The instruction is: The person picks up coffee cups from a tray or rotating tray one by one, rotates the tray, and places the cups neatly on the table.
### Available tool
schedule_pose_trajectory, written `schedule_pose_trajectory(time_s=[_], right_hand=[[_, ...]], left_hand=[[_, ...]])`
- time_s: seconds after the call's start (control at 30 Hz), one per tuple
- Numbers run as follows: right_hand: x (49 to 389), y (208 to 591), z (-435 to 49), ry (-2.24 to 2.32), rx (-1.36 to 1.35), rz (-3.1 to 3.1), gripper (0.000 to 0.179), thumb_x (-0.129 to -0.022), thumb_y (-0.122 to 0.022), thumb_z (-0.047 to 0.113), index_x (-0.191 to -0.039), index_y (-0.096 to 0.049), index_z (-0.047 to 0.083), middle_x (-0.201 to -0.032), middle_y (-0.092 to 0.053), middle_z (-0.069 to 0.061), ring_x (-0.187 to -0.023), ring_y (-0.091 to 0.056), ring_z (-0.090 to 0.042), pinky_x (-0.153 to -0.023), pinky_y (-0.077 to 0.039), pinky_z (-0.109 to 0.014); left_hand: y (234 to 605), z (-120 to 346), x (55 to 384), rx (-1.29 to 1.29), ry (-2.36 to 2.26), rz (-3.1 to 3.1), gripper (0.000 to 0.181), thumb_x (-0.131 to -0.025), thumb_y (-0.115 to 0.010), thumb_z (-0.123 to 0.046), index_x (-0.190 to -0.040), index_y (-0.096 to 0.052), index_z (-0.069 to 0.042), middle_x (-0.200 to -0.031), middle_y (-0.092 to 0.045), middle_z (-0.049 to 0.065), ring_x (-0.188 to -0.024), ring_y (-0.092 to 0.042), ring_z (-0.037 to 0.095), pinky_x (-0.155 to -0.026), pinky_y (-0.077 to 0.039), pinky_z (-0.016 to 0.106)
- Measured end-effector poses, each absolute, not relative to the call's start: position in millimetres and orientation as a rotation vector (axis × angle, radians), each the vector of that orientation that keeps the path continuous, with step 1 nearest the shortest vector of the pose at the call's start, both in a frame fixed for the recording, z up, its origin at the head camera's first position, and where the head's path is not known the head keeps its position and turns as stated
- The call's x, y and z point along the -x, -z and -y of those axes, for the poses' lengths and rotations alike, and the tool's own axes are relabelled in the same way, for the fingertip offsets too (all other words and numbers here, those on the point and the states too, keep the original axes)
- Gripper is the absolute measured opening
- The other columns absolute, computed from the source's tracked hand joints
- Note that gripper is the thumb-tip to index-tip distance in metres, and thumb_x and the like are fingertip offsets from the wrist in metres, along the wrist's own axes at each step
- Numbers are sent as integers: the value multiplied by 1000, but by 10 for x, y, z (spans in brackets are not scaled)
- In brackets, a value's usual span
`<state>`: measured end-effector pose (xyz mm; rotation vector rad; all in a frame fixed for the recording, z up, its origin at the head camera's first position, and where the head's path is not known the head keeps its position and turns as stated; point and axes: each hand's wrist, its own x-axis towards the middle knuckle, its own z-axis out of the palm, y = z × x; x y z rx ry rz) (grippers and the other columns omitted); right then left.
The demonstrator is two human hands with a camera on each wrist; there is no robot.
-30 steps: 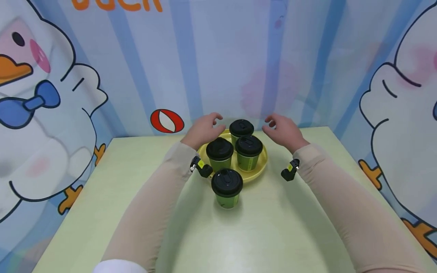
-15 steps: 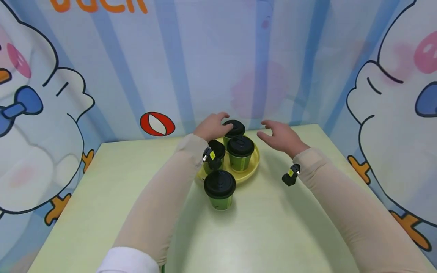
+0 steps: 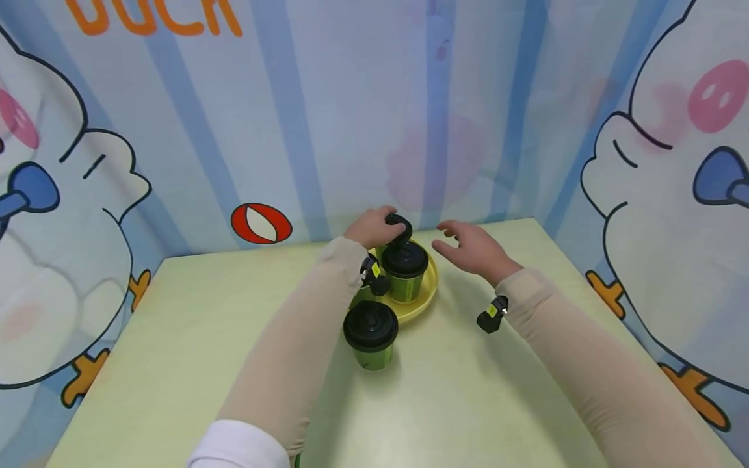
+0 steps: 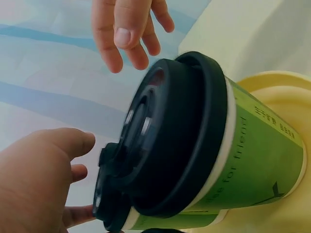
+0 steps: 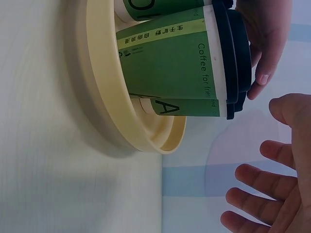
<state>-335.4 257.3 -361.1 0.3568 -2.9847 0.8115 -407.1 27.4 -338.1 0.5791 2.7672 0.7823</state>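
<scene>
Fingers (image 4: 77,215), left, at rear cup (image 4: 114,208)

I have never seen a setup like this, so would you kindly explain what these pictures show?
No machine here: a person works with a bare left hand and right hand. The wide view comes from a camera worn on the head; the close ones come from wrist cameras. A black-lidded green cup stands on the pale table, before a yellow tray bearing three similar cups. The right hand holds nothing. The left is at the rear cup's lid; whether it has a firm grip there is unclear.
</scene>
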Motion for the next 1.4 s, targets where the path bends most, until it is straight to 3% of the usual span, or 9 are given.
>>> schedule_pose_trajectory(time_s=[0.33, 0.7, 1.4], right_hand=[[3310, 3666, -2625, -840, -341, 2960, 58, -103, -53, 48, -147, -49, 11, -142, -56, -19, -129, -54, -39, -103, -45, -56], [3283, 3681, -2644, -861, -327, 2965, 57, -103, -52, 48, -147, -49, 12, -140, -58, -19, -129, -54, -39, -104, -44, -55], [3272, 3694, -2681, -847, -305, 2974, 54, -103, -53, 45, -145, -51, 12, -135, -61, -18, -127, -55, -38, -101, -46, -56]], left_hand=[[3534, -410, 4244, -480, -788, -2792, 69, -100, -53, -49, -160, -31, -24, -160, -30, 18, -143, -38, 34, -109, -41, 50], [3563, -429, 4307, -500, -732, -2799, 73, -94, -63, -43, -157, -37, -15, -146, -52, 14, -126, -55, 29, -102, -47, 43], [3372, -420, 4217, -526, -878, -2870, 70, -94, -65, -45, -153, -44, -15, -138, -59, 11, -113, -60, 26, -94, -51, 43]])
